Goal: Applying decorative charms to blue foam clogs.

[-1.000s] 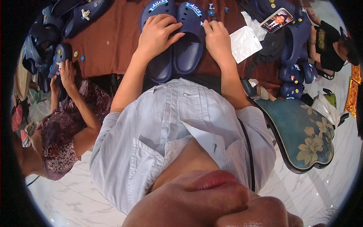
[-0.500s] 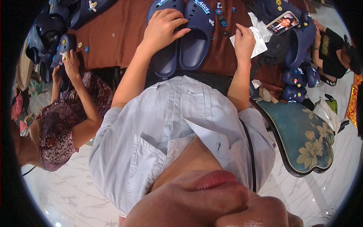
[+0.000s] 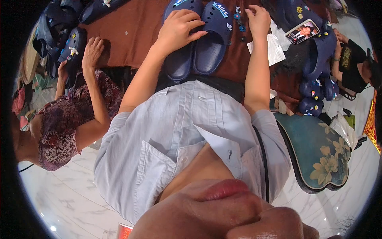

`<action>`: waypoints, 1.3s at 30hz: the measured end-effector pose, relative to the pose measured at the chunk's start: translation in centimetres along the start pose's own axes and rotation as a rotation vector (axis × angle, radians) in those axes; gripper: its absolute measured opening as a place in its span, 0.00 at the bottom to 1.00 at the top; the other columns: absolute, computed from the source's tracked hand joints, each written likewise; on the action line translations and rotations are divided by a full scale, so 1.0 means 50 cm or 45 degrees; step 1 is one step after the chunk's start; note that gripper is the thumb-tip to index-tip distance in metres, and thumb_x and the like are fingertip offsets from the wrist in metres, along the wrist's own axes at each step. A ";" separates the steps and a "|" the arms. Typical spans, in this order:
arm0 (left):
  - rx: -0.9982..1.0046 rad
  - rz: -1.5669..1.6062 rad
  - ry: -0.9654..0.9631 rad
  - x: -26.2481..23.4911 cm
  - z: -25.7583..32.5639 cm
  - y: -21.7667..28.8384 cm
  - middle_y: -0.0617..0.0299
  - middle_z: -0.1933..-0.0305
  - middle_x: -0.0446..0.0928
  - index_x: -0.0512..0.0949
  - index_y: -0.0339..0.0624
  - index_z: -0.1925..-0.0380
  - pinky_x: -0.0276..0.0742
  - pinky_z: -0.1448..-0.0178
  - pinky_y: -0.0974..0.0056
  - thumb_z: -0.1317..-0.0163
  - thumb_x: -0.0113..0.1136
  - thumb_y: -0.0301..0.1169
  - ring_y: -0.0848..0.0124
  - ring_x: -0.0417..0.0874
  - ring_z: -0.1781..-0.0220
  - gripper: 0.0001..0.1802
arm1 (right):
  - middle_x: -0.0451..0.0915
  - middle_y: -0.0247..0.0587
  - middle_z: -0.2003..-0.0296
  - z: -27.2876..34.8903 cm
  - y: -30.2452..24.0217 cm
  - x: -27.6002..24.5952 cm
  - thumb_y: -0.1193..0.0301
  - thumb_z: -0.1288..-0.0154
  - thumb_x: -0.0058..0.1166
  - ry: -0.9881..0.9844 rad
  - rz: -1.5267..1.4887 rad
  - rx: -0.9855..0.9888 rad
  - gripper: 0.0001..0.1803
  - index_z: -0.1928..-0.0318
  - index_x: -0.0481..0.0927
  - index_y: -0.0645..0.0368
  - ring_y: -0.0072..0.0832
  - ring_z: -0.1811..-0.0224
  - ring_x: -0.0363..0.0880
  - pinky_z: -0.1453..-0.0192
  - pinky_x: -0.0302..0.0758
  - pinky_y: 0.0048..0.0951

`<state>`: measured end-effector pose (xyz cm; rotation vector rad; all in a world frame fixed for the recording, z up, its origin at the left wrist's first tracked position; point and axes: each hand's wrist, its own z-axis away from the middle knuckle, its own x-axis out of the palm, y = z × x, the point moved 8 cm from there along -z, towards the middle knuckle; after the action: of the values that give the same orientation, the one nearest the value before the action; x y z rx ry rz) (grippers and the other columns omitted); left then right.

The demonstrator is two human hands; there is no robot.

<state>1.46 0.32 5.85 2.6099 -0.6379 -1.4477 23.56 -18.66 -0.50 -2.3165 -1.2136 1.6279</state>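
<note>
A pair of navy clogs lies side by side in front of me, toes pointing away, the left clog (image 3: 179, 63) and the right clog (image 3: 211, 51). Each carries a light blue lettered charm near the toe; a small white charm (image 3: 229, 26) sits on the right one. My left hand (image 3: 181, 30) rests over the left clog's upper, fingers apart and thumb reaching across to the right clog. To the right of the pair, my right hand (image 3: 259, 22) hovers at the cloth with bent fingers slightly apart, beside several loose blue flower charms (image 3: 241, 28). I see nothing held in it.
A white plastic packet (image 3: 273, 49) and a phone (image 3: 302, 32) lie at the right, near more navy clogs (image 3: 314, 55). At left, a co-worker's hand (image 3: 93, 51) is near another clog (image 3: 73, 49). Brown cloth (image 3: 119, 44) covers the table. A floral-backed chair (image 3: 314, 147) stands at right.
My right hand has moved farther away from me, from beside the white packet to the loose charms. My left hand stays on the clog. The co-worker's right hand has left their clog.
</note>
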 end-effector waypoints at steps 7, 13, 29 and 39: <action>-0.042 0.016 -0.041 0.006 0.008 -0.007 0.63 0.51 0.85 0.89 0.47 0.59 0.75 0.38 0.55 0.43 0.73 0.45 0.63 0.82 0.42 0.17 | 0.84 0.47 0.58 0.006 -0.058 0.073 0.68 0.41 0.69 -0.239 0.150 -0.016 0.12 0.58 0.86 0.55 0.50 0.49 0.80 0.45 0.78 0.49; -0.019 -0.005 -0.019 0.008 0.003 -0.005 0.66 0.54 0.84 0.89 0.49 0.60 0.75 0.39 0.57 0.42 0.71 0.47 0.65 0.82 0.45 0.17 | 0.84 0.44 0.61 0.015 -0.051 0.054 0.73 0.42 0.69 -0.136 -0.198 -0.021 0.14 0.54 0.85 0.55 0.42 0.57 0.83 0.52 0.80 0.41; -0.090 0.169 0.420 -0.078 0.025 0.024 0.58 0.51 0.83 0.86 0.46 0.52 0.80 0.44 0.58 0.49 0.77 0.33 0.59 0.84 0.47 0.22 | 0.85 0.38 0.65 0.100 -0.302 -0.063 0.76 0.44 0.71 -0.156 -1.013 -0.123 0.07 0.64 0.87 0.61 0.30 0.60 0.82 0.53 0.76 0.28; -0.760 0.595 0.570 -0.095 0.113 -0.083 0.56 0.62 0.88 0.87 0.37 0.60 0.83 0.56 0.64 0.41 0.71 0.25 0.66 0.89 0.61 0.09 | 0.86 0.39 0.65 0.140 -0.410 -0.103 0.75 0.43 0.70 -0.001 -0.775 -0.557 0.07 0.63 0.88 0.61 0.35 0.61 0.81 0.54 0.76 0.31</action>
<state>-4.13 6.68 5.38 2.0251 -0.5851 -0.7299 5.69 -10.36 9.84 -1.8208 -2.1734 1.2330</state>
